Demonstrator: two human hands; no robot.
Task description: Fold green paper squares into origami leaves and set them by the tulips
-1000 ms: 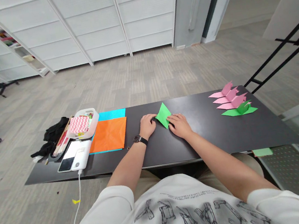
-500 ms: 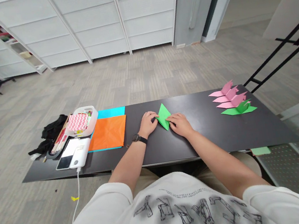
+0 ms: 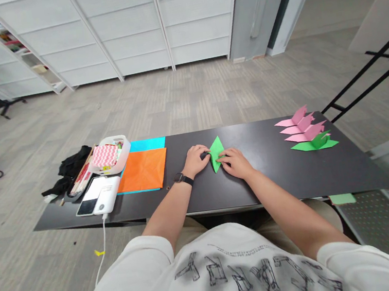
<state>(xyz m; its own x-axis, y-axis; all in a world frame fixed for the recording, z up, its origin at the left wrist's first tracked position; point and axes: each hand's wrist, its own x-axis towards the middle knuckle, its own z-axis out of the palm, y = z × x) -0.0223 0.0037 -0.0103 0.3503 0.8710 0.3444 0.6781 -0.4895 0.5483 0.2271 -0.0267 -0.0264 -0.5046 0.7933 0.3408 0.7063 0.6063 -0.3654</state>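
Note:
A bright green sheet of folded paper (image 3: 217,150), creased into a narrow diamond, rests on the dark table between my two hands. My left hand (image 3: 196,159), with a black watch on its wrist, grips the left edge of the paper with bent fingers. From the other side, my right hand (image 3: 235,163) pinches the right edge between thumb and fingers. My fingers partly cover both side corners; the top and bottom points show.
Right on the table (image 3: 274,182) stand several pink folded-paper figures (image 3: 305,135) and a green one (image 3: 315,142). At left lie orange paper (image 3: 145,170) over blue sheets (image 3: 148,144), a white basket (image 3: 124,156), a phone (image 3: 88,206) and a corded white power bank (image 3: 107,196).
The green paper has gone from a wider diamond to a narrower one as its sides fold inward. My left hand has come up against its left edge. The view has shifted slightly.

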